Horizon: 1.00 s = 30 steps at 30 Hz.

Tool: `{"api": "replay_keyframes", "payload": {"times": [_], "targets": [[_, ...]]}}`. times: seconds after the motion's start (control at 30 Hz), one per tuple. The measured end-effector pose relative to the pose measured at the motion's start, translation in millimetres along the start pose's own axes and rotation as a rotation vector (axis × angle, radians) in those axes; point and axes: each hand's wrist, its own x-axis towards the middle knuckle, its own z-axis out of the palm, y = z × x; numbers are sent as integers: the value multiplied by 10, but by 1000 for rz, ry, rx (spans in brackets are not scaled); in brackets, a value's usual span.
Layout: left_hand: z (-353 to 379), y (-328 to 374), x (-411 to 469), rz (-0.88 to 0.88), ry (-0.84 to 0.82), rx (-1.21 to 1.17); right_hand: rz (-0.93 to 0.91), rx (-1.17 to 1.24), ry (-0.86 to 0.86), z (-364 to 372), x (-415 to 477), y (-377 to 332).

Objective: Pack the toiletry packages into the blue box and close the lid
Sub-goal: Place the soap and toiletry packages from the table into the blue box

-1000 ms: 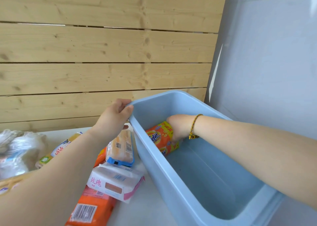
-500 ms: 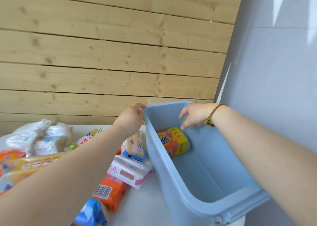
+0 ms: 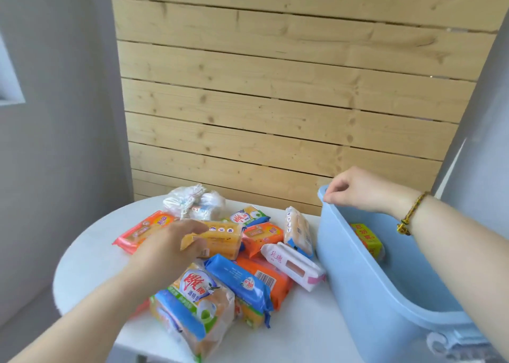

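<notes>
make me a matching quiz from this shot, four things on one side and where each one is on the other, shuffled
Things:
1. right hand
2. left hand
3. yellow-green pack
4. white and pink pack

Places:
A. inside the blue box
B. on the table just left of the box
C. on the box's far rim
D. at the yellow pack in the pile

Pairs: 1-C, 2-D, 3-A, 4-B

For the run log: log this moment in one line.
left hand: reaching yellow soap pack | right hand: gripping blue box rim | boxed: one pack
</notes>
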Motion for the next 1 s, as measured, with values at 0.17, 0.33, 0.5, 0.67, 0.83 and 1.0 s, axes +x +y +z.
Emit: {"api": "replay_keyframes", "payload": {"times": [0.17,0.33,0.5,0.67,0.83,1.0], "targets": [[305,-338,-435,-67,52,105,-135,-107,-80,389,103,-553],[510,-412,-493,-69,16,255,-231,-188,-255,943,274,-851],[528,-444,-434,-66,51,240,-262,-204,-385,1351,427,-953],[529,-515,-343,-78,33,262,-263,-180,-372,1519,585,-1027],[526,-524,-321,-75,30,237,-297,-176,-339,1526,664,-1023],[526,-522,-312,-85,-5,264,-308,-138,-278,1450,651,-1000]]}}
